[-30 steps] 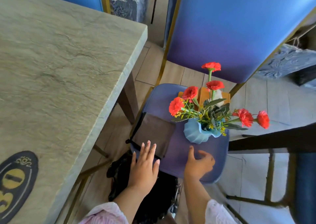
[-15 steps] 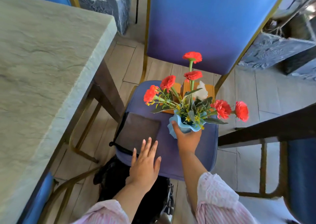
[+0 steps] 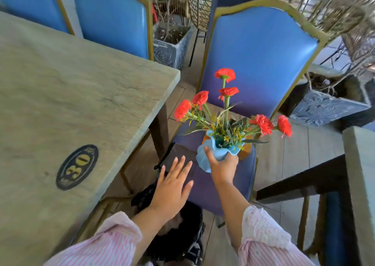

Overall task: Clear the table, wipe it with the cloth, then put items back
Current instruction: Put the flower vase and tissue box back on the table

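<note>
A light blue vase (image 3: 205, 158) of red flowers (image 3: 225, 74) is lifted above the blue chair seat (image 3: 246, 176), with my right hand (image 3: 222, 166) gripped round its body. My left hand (image 3: 172, 186) hovers flat with fingers spread over the seat's left part, where a dark folded cloth (image 3: 178, 151) lies, mostly hidden by the hand. An orange wooden holder (image 3: 244, 153) sits on the seat behind the vase. The stone-topped table (image 3: 71, 95) with an oval number plate (image 3: 77, 167) fills the left.
Blue high-backed chairs (image 3: 259, 62) stand behind the seat and along the table's far side. Grey stone planters (image 3: 172, 46) with dry twigs stand on the floor at the back and right. A dark bag (image 3: 182, 231) lies below my arms. Another table's edge (image 3: 361, 184) is at right.
My right hand closed round the vase and raised it off the chair seat. My left hand stayed flat and open over the cloth. The view tilted up, showing more of the table.
</note>
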Motion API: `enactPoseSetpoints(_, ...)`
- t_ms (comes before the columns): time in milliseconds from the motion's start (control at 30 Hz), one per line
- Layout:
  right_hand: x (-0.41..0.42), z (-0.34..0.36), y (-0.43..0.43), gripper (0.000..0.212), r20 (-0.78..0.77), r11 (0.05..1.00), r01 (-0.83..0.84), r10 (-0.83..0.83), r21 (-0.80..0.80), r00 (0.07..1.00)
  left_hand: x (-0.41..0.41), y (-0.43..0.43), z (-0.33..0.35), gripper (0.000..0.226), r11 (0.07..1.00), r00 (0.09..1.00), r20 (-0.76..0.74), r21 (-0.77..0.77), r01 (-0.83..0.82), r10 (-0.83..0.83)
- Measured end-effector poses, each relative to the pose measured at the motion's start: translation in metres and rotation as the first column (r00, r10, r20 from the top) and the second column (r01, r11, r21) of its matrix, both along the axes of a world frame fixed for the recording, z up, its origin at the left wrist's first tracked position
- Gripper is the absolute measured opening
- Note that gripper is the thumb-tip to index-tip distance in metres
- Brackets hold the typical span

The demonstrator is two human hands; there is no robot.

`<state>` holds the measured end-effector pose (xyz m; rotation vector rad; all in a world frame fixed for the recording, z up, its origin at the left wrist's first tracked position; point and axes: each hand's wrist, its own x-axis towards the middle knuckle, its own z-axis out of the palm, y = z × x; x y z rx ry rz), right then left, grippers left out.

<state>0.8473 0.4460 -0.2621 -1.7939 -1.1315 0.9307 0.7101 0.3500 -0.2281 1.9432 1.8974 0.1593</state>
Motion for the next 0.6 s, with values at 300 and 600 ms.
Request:
enactPoseSetpoints(300, -0.080, 0.133, -0.081, 0.082, 0.061, 0.933, -0.285, 0.278, 0.222, 0.959, -0.069, -0.092, 0.122, 0.084, 0.963, 0.975, -0.052, 0.173, -0.205, 0.217)
enactPoseSetpoints(600, -0.232, 0.186, -0.211, 0.043, -0.025, 0.790, -0.486, 0.532, 0.375, 0.846, -0.203, -0.246, 0.172, 0.056, 0.894, 0.894, -0.110, 0.169, -0.415, 0.435)
